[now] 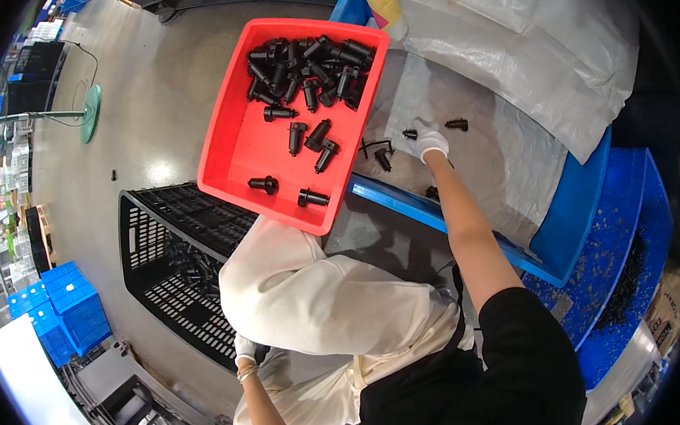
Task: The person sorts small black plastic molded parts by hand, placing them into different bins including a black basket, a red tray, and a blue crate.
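Note:
My right hand (432, 141), in a white glove, reaches into a blue bin (397, 197) lined with pale sheeting. A small black plastic fitting (411, 134) is at its fingertips, which look closed on it. Nearby on the liner lie another black fitting (457, 125) and one beside a thin branched black piece (383, 160). My left hand (245, 349), also gloved, is low beside my leg at the edge of a black crate (182, 300). Its fingers are curled and partly hidden, with something dark next to them.
A red tray (235, 153) holding many black fittings (307, 62) is above my knee, over the crate. Grey-white sheeting (516, 38) drapes over the bin's far side. Another blue container (595, 306) stands at right. Blue boxes (69, 307) and a green stand base (92, 115) are at left.

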`<state>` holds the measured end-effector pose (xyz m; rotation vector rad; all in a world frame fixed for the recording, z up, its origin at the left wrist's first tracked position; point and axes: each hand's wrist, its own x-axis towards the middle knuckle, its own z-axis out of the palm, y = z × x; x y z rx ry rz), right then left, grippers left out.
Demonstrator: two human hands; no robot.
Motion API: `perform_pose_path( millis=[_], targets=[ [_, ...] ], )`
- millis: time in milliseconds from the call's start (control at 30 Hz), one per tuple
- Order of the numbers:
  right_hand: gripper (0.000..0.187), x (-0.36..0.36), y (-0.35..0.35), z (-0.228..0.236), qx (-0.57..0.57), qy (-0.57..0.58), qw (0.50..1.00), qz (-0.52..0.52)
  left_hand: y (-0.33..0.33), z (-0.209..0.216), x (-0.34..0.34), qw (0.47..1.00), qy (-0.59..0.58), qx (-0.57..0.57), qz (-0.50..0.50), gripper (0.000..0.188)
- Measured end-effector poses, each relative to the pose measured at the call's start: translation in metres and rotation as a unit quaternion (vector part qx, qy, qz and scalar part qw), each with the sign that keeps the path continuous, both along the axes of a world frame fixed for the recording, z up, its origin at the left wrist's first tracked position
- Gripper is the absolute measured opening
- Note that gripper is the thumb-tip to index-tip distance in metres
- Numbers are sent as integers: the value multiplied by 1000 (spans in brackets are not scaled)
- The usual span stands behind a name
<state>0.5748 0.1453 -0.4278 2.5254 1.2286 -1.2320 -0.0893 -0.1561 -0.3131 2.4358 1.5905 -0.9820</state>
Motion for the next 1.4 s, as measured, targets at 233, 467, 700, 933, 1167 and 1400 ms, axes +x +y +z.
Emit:
perform_pose_path(
  millis=[233, 467, 700, 933, 1167, 1400],
  targets=[
    [53, -31, 12, 7, 76, -141, 986, 39, -7, 2, -3, 930, -235, -15, 281, 28],
    [26, -67, 17, -6, 187, -29, 946, 264, -7, 0, -4, 904, -269, -7, 331, 27],
    [32, -70, 17, -2, 80, 12, 957, 278, -10, -14, -13, 903, -279, 8, 328, 25],
    [34, -9, -28, 73, 128, 61, 968, 205, 8, -18, -1, 919, -274, -22, 284, 30],
    [29, 108, -147, 217, 288, 87, 954, 4, 33, 39, 64, 761, -430, 18, 485, 32],
    [47, 335, -329, 306, 248, -549, 774, -194, 45, 52, 80, 800, -376, 27, 467, 20]
  ],
)
